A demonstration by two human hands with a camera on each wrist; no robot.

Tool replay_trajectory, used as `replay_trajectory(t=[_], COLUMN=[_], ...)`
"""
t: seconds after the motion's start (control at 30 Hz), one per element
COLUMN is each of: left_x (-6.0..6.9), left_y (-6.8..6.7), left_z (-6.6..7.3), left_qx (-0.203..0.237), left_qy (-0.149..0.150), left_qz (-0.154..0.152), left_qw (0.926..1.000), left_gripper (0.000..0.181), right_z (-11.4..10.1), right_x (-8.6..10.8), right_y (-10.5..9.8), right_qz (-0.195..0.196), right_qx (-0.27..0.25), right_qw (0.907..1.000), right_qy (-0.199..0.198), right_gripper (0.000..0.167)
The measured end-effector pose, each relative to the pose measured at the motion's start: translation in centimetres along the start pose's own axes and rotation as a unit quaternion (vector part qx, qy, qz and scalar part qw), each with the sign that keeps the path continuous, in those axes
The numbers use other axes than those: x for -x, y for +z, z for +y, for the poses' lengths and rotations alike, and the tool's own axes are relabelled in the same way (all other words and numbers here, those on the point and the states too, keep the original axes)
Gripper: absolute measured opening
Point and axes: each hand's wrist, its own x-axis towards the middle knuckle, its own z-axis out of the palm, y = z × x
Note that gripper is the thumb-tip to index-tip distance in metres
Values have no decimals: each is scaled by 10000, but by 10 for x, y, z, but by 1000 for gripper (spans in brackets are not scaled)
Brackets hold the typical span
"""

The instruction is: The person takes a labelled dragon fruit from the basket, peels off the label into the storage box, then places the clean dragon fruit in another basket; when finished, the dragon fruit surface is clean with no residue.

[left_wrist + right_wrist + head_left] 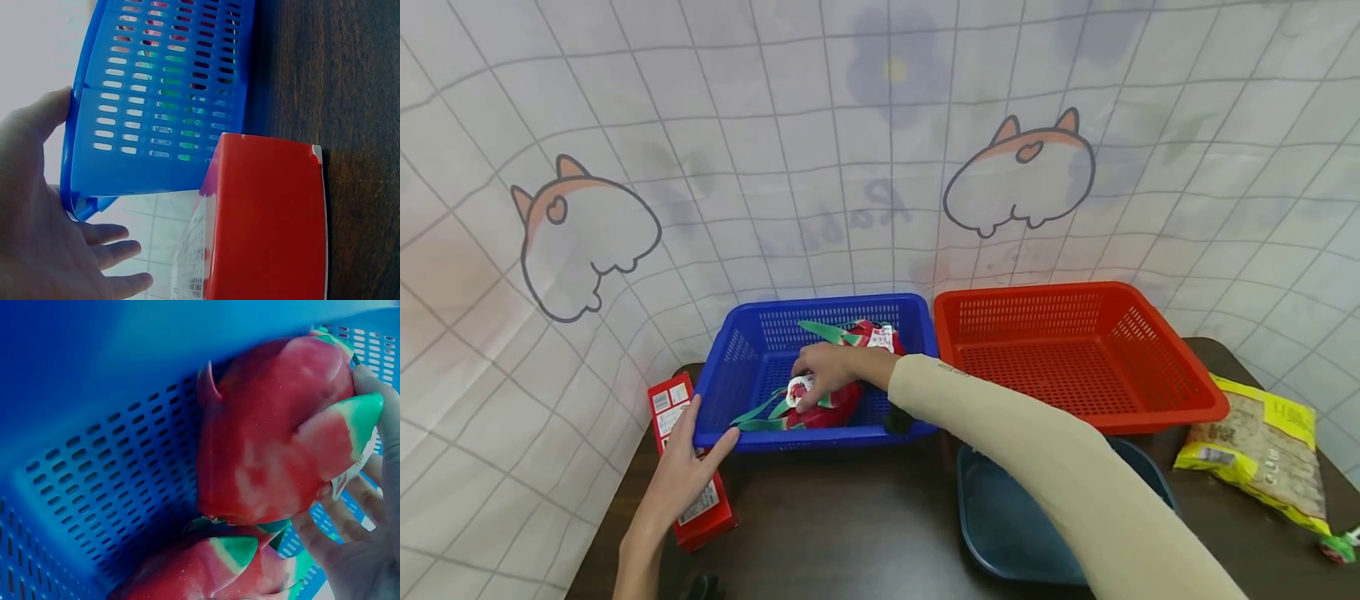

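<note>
Two red dragon fruits with green-tipped scales and white labels lie in the blue basket (745, 333). My right hand (829, 371) reaches into it and grips the nearer dragon fruit (844, 403), thumb on one side and fingers on the other in the right wrist view. Part of the second dragon fruit (187, 575) shows beside the held one. At the basket's front left corner, my left hand (681, 475) touches the rim with its thumb. Its other fingers extend past the corner, above a red box (275, 219).
To the right stands a red-orange basket (1037, 375). A dark blue tray (1000, 517) lies in front of it, partly under the right sleeve. Farther right are a yellow and clear packet (1262, 450) and a small green and red item (1337, 547). A patterned curtain (812, 167) hangs behind.
</note>
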Motion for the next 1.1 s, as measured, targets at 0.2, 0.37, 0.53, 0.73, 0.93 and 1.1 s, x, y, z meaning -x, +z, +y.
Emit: replay_trajectory(t=[0.2,0.37,0.53,0.73,0.93,1.1], left_x=[-2,-1,0,0,-1,-2], left_y=[1,2,2,1,1,2], left_z=[-1,-2,-2,-1,-1,-2], left_qx=[38,-7,-46,-61,-71,-91], left_qy=[-3,-58,12,50,17,-29], left_qz=[-1,16,82,105,105,110], left_qw=[10000,10000,10000,9999,9999,9999], left_gripper=[99,99,97,96,96,96], right_z=[0,-1,0,3,7,11], right_x=[1,-1,0,4,8,10], right_y=[-2,0,2,2,4,9], right_qz=[95,152,273,378,685,967], right_qx=[14,84,-149,-669,-968,-1168], right_qw=[9999,9997,9993,9966,9928,9884], right_qy=[-61,-183,-206,-307,-142,15], right_gripper=[57,51,42,27,24,40])
